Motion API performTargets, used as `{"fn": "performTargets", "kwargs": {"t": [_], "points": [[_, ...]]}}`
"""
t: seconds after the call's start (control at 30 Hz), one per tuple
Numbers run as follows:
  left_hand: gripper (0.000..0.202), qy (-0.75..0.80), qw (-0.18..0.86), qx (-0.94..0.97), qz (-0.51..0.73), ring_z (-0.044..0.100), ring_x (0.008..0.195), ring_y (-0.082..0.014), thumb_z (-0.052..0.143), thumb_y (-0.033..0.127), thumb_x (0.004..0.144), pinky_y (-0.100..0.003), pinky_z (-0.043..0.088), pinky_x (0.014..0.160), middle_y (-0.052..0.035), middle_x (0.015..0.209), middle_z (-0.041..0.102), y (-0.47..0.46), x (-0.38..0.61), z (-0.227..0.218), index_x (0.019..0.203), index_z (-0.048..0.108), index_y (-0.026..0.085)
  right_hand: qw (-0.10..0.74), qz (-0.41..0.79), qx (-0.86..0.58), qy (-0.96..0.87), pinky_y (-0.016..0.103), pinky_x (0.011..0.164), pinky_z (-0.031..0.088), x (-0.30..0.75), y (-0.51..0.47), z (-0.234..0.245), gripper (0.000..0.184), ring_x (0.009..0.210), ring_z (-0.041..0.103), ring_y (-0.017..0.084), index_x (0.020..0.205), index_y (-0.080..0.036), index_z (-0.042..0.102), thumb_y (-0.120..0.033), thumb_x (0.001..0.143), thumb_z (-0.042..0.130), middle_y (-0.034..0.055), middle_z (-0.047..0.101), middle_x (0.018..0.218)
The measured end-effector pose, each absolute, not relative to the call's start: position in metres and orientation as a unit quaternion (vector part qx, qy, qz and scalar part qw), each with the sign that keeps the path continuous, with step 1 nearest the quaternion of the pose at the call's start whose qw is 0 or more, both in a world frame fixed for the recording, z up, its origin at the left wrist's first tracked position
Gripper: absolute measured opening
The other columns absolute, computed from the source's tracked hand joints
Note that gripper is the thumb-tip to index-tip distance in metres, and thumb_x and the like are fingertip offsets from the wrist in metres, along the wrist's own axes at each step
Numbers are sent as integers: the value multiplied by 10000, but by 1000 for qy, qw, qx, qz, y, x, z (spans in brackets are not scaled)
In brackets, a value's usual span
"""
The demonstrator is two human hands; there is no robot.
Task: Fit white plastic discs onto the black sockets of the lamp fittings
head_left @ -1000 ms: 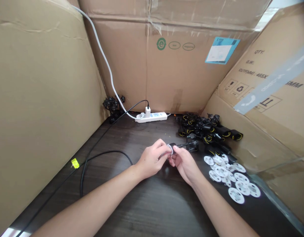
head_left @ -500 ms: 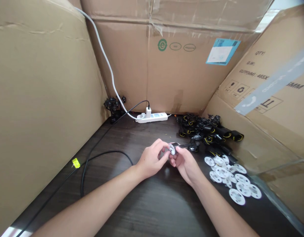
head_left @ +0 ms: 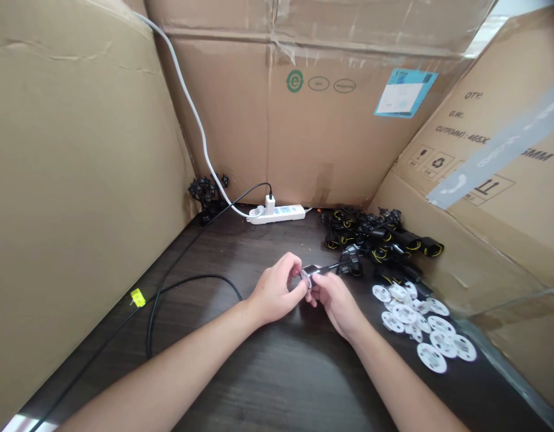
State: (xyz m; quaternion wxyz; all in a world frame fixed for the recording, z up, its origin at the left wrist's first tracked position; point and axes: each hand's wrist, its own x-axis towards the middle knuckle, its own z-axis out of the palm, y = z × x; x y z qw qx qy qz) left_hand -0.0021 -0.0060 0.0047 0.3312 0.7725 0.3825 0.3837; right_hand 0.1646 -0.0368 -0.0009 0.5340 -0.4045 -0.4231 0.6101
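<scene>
Above the dark wood table, my left hand (head_left: 275,290) and my right hand (head_left: 336,304) meet around a small black cable end (head_left: 311,273). A round white sticker (head_left: 305,278) sits on its face, partly hidden by my fingers. My left fingertips pinch the disc's edge while my right thumb and fingers hold it from below. A thin black cord (head_left: 333,267) runs right to a black plug (head_left: 351,266) resting on the table. Several white round stickers (head_left: 431,357) lie scattered close to my right hand.
A heap of black cables (head_left: 380,240) with yellow ties lies at the back right. A white power strip (head_left: 277,214) with a plugged-in charger stands at the back. Black cords cross the table's left side. Cardboard sheets wall the left, back and right sides.
My hands have turned the small black cable end, so its white face now shows more edge-on. The cord and plug have shifted slightly on the table.
</scene>
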Motion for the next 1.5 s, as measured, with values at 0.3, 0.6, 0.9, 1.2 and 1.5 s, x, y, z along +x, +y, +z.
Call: {"fn": "performTargets", "kwargs": {"t": [0.3, 0.6, 0.9, 1.2, 1.5], "points": [[144, 334, 406, 771, 359, 667, 677, -133, 508, 169, 895, -244, 451, 648, 56, 746, 642, -9, -3, 9, 840, 391, 234, 490, 557, -411, -529, 247, 507, 416, 162, -40, 1, 471, 565, 533, 142, 735, -163, 629, -613, 870, 667, 11, 581, 629], [227, 317, 382, 816, 297, 692, 724, -148, 453, 178, 932, -238, 485, 721, 29, 743, 764, -8, -1, 13, 727, 547, 212, 464, 551, -429, -545, 267, 502, 367, 161, -41, -1, 597, 543, 495, 150, 607, -180, 577, -691, 912, 528, 18, 540, 551], [265, 335, 370, 814, 297, 643, 668, -159, 491, 260, 955, -252, 464, 680, -1, 709, 736, -6, -1, 12, 704, 563, 209, 446, 605, -427, -503, 272, 494, 290, 165, -38, -9, 632, 500, 475, 142, 546, -178, 585, -661, 932, 460, 19, 521, 481], [281, 344, 352, 810, 320, 542, 616, -131, 536, 255, 938, -245, 373, 630, 42, 676, 729, -3, -1, 8, 678, 441, 209, 472, 580, -428, -507, 250, 479, 303, 164, -37, -6, 570, 530, 476, 141, 638, -171, 614, -681, 884, 549, 15, 538, 563], [194, 324, 414, 801, 288, 666, 728, -160, 504, 237, 941, -249, 439, 698, 29, 731, 764, -4, -1, 7, 751, 541, 214, 445, 539, -431, -570, 264, 475, 339, 162, -38, 1, 575, 522, 456, 142, 611, -189, 559, -678, 911, 525, 19, 540, 565]]}}
